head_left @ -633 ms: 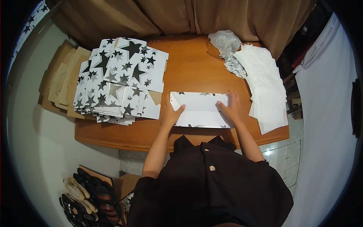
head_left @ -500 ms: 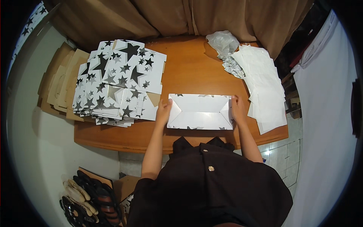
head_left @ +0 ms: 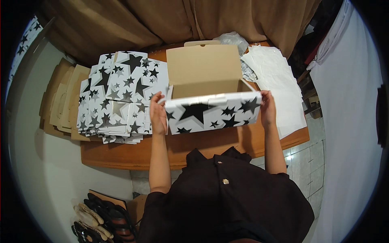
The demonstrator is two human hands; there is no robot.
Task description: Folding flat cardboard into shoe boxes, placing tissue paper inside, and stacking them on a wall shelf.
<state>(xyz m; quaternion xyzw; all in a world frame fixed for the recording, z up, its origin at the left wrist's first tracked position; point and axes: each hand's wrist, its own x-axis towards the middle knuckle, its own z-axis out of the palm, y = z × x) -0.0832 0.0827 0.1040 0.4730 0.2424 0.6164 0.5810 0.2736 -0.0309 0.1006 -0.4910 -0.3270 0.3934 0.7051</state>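
Observation:
A cardboard box (head_left: 212, 113) with black and grey stars on its white outside is tilted over the near part of the table, its plain brown inside showing. Its brown lid (head_left: 204, 65) stands raised at the far side. Against the box's left end rests my left hand (head_left: 159, 115), fingers slightly spread. My right hand (head_left: 267, 109) grips the right end by the upper corner. Between them the two hands hold the box; the fingers behind its ends are partly hidden.
Left of the box lies a stack of flat star-printed cardboard (head_left: 117, 95), with plain brown sheets (head_left: 60, 97) beside it. White paper sheets (head_left: 279, 85) and a clear plastic bag (head_left: 233, 40) lie on the right of the wooden table (head_left: 117, 157). Shoes (head_left: 101, 214) sit at lower left.
The box has turned from its folded white underside facing up to its open inside and starred front showing. The lid now stands up at the back. Both hands stayed at its ends.

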